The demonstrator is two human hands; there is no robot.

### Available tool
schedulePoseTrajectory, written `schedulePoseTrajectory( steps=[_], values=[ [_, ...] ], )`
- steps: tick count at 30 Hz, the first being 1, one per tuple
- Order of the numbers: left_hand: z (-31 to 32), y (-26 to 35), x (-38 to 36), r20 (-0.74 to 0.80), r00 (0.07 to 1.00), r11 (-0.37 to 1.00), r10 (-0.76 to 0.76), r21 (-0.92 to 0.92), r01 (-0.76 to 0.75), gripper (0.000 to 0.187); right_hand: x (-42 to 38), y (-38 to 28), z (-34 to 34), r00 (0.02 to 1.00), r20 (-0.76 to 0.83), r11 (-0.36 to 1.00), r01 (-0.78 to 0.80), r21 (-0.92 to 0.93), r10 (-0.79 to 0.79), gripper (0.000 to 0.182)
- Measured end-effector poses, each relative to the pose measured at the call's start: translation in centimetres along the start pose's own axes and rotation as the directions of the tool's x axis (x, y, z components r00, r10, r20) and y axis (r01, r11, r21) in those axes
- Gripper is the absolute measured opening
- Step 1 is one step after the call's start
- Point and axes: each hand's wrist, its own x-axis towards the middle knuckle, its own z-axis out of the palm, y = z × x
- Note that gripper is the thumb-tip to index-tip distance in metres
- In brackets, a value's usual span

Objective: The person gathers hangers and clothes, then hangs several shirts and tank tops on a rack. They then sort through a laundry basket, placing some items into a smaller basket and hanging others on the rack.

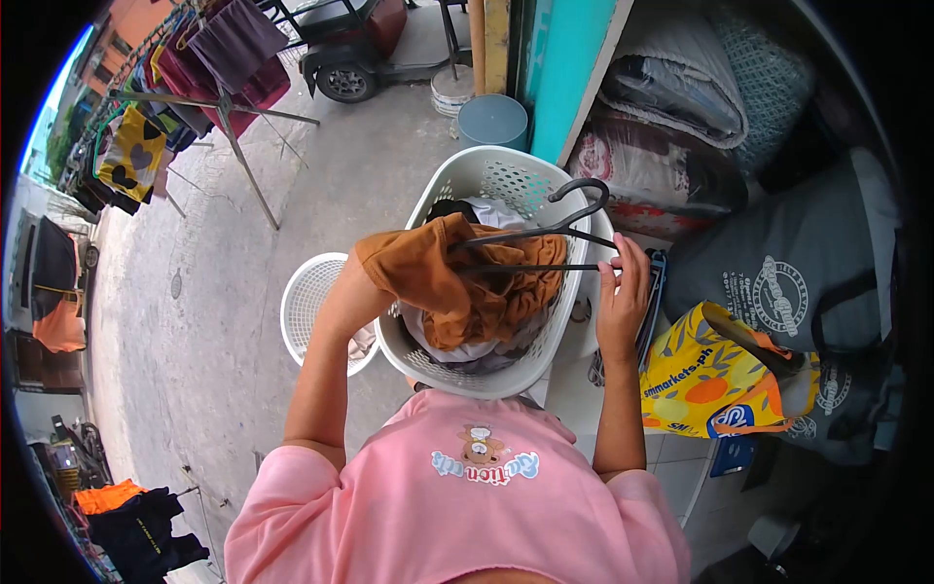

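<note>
A black hanger (569,229) lies across the top of a white laundry basket (394,341), its hook pointing up and right. My right hand (626,282) pinches the hanger's right end at the basket's right rim. The hanger's left part runs into a brown garment (506,302), which is bunched over the basket. My left hand (365,282) is at the garment's left side, with its fingers hidden inside or under the brown cloth. White and dark clothes show beneath the garment in the basket.
A smaller white basket (311,302) stands to the left. On the right are a yellow bag (705,380), a large grey bag (778,263) and packed bedding (662,175). Behind stand a grey bin (493,122), a drying rack (233,146) with clothes and a parked vehicle (360,49).
</note>
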Motion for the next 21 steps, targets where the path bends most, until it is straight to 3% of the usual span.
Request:
schedulePoseTrajectory(
  steps=[1, 2, 5, 7, 9, 11, 12, 13, 15, 16, 18, 19, 20, 21],
  values=[
    [0.1, -0.4, -0.4, -0.067, 0.995, 0.997, 0.071, -0.031, -0.073, 0.031, -0.3, -0.3, 1.0, 0.983, -0.174, 0.997, -0.045, 0.062, 0.055, 0.022],
    [0.2, -0.6, -0.8, -0.136, 0.981, 0.987, 0.139, -0.057, -0.148, 0.027, -1.3, -0.2, 1.8, 0.976, -0.219, 0.998, 0.017, 0.068, -0.001, 0.018],
    [-0.1, 0.1, -1.9, -0.225, 0.971, 0.982, 0.082, -0.145, -0.117, 0.027, -2.5, -1.0, 4.6, 0.951, -0.309, 0.987, 0.075, 0.141, -0.028, 0.029],
    [-0.2, 0.0, -2.3, -0.258, 0.961, 0.990, 0.103, -0.065, -0.124, 0.027, -3.3, -1.7, 5.6, 0.946, -0.319, 0.992, 0.084, 0.094, -0.050, 0.031],
    [-0.4, -0.4, -2.7, -0.286, 0.951, 0.993, 0.117, 0.018, -0.117, 0.027, -3.7, -2.7, 6.6, 0.944, -0.331, 0.954, 0.107, 0.279, -0.009, 0.027],
    [-0.5, -1.2, -2.9, -0.330, 0.939, 0.995, 0.100, 0.029, -0.096, 0.030, -3.9, -3.2, 7.2, 0.924, -0.308, 0.936, 0.293, 0.196, -0.224, 0.024],
    [-0.4, -1.2, -2.9, -0.331, 0.938, 0.995, 0.103, 0.029, -0.099, 0.030, -4.2, -3.8, 6.9, 0.949, -0.167, 0.947, 0.292, 0.134, -0.269, 0.027],
    [-0.3, -1.2, -3.0, -0.355, 0.925, 0.991, 0.135, 0.046, -0.127, 0.032, -4.2, -4.1, 7.6, 0.948, -0.188, 0.916, 0.299, 0.265, -0.255, 0.029],
    [-0.5, -1.4, -3.2, -0.382, 0.909, 0.986, 0.167, 0.064, -0.155, 0.033, -3.4, -5.5, 7.6, 0.967, 0.003, 0.895, 0.234, 0.380, -0.255, 0.032],
    [-0.8, -1.8, -3.2, -0.373, 0.911, 0.983, 0.175, 0.121, -0.140, 0.035, -2.8, -5.8, 7.4, 0.961, 0.087, 0.913, 0.217, 0.345, -0.262, 0.034],
    [-1.0, -2.4, -3.3, -0.363, 0.913, 0.976, 0.187, 0.178, -0.129, 0.037, -3.0, -5.5, 7.6, 0.954, 0.049, 0.922, 0.273, 0.276, -0.297, 0.033],
    [-0.9, -2.7, -3.4, -0.408, 0.896, 0.984, 0.173, 0.103, -0.143, 0.039, -3.3, -5.2, 7.8, 0.942, 0.015, 0.924, 0.324, 0.205, -0.334, 0.031],
    [-0.9, -3.0, -3.6, -0.450, 0.880, 0.987, 0.153, 0.028, -0.157, 0.041, -3.6, -4.9, 8.2, 0.940, -0.112, 0.918, 0.341, 0.205, -0.324, 0.030],
    [-0.9, -3.1, -3.7, -0.450, 0.880, 0.987, 0.153, 0.027, -0.157, 0.041, -3.8, -4.8, 8.5, 0.952, -0.135, 0.914, 0.301, 0.271, -0.274, 0.031]
  ],
)
